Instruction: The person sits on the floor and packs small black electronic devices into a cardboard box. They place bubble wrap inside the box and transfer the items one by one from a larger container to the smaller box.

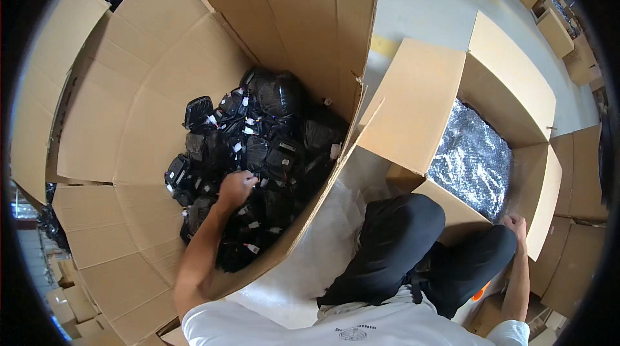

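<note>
My left hand (237, 189) is inside a large cardboard box (168, 94), over a pile of black plastic-cased parts (256, 151) with white connectors and short leads. Its fingers are curled; what they hold, if anything, is too small to make out. At the near right corner of a smaller open carton (413, 91) is my right hand (515, 224), beside my knee. Those fingers are bent too, close to the carton's edge, and their tips are partly hidden. Shiny, silvery bubble-type wrap (475, 162) fills the carton's inside.
The big box's tall flap (303, 10) stands up at the far side, and its cut edge runs between the two boxes. Clear plastic sheeting (316, 230) lies on the floor by my legs. An orange object (480, 292) is beside my right thigh. More cartons (581, 171) stand at the right.
</note>
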The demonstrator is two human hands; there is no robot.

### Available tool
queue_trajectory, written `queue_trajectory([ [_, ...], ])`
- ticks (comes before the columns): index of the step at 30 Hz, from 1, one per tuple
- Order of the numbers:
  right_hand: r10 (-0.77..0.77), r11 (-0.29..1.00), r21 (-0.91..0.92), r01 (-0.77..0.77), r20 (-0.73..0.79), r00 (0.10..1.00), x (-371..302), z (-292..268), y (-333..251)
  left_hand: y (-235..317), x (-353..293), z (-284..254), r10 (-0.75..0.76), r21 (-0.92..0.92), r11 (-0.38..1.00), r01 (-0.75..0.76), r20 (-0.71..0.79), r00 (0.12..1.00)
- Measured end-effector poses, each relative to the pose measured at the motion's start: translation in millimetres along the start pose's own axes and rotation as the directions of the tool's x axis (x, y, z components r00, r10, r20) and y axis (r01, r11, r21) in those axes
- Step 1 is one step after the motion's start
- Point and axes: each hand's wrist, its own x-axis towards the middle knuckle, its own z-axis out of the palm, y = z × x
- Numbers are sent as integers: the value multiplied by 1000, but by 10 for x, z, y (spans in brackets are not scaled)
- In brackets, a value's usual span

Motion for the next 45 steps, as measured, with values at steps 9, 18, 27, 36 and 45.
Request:
queue_trajectory([
  [9, -48, 999, -13, 48, -33, 998, -25, -30, -120, 197, 459, 598, -582, 279, 788, 549, 48, 812],
  [18, 6, 998, 59, -6, -6, 1000, -166, -109, -347, 270, 278, 579, -368, 211, 901, 379, -93, 925],
  [27, -42, 997, 56, 44, -30, 999, -183, -96, -318, 168, 243, 636, -412, 176, 889, 422, -92, 906],
  [36, -11, 998, 64, 14, -42, 999, -286, -171, -296, 19, 412, 709, -334, 79, 942, 327, 104, 937],
  [45, -12, 995, 99, 22, -100, 995, -325, -201, -356, 79, 480, 873, -452, 79, 888, 453, -35, 892],
])
